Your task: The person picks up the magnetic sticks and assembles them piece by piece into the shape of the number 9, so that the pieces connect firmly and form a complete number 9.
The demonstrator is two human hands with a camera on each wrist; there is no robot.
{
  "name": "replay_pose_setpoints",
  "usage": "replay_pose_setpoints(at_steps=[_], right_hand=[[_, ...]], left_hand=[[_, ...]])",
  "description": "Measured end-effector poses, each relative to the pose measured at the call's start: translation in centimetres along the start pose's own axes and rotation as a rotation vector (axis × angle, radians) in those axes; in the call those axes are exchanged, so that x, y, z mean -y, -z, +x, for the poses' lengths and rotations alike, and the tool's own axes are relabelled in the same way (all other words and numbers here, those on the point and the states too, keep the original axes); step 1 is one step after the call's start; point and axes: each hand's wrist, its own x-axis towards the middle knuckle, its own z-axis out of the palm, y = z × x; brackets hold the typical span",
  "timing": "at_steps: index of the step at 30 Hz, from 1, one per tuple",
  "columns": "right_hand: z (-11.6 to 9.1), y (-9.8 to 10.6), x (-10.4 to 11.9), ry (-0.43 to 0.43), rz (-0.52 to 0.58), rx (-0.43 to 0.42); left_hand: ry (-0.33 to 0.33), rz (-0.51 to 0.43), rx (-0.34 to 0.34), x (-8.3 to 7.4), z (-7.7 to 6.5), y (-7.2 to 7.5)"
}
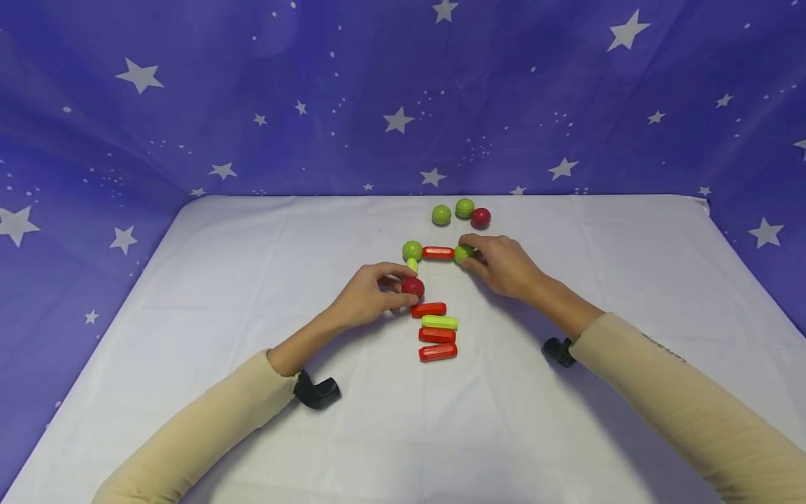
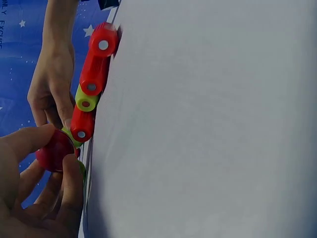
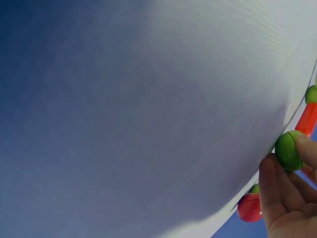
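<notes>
My left hand (image 1: 371, 294) pinches a red ball (image 1: 413, 287) between thumb and fingers. A yellow-green rod (image 1: 412, 266) runs from that ball up to a green ball (image 1: 412, 250). From there a red rod (image 1: 438, 252) leads right to another green ball (image 1: 463, 253), which my right hand (image 1: 504, 266) grips with thumb and fingertips. In the right wrist view this held green ball (image 3: 289, 150) sits at the end of the red rod (image 3: 307, 119). The left wrist view shows the red ball (image 2: 55, 150) between thumb and forefinger.
Below the left hand lie several loose rods: a red rod (image 1: 429, 309), a yellow-green rod (image 1: 439, 322) and more red rods (image 1: 437, 335). Behind the joined pieces rest two green balls (image 1: 441, 214) and a red ball (image 1: 481, 218). A white cloth (image 1: 252, 266) covers the table; a starry blue backdrop (image 1: 352, 84) stands behind.
</notes>
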Motion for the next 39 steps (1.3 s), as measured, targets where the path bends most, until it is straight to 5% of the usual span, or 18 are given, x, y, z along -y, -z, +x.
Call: replay_pose_setpoints(at_steps=[31,39], right_hand=[[-0.05,-0.02,-0.01,0.011,-0.005,-0.018],[-0.11,-0.05,0.05,0.001,-0.006,-0.014]], left_hand=[[-0.043,0.194,0.017,-0.14,-0.23,-0.18],[-0.029,0.140,0.035,-0.15,-0.24,0.04]])
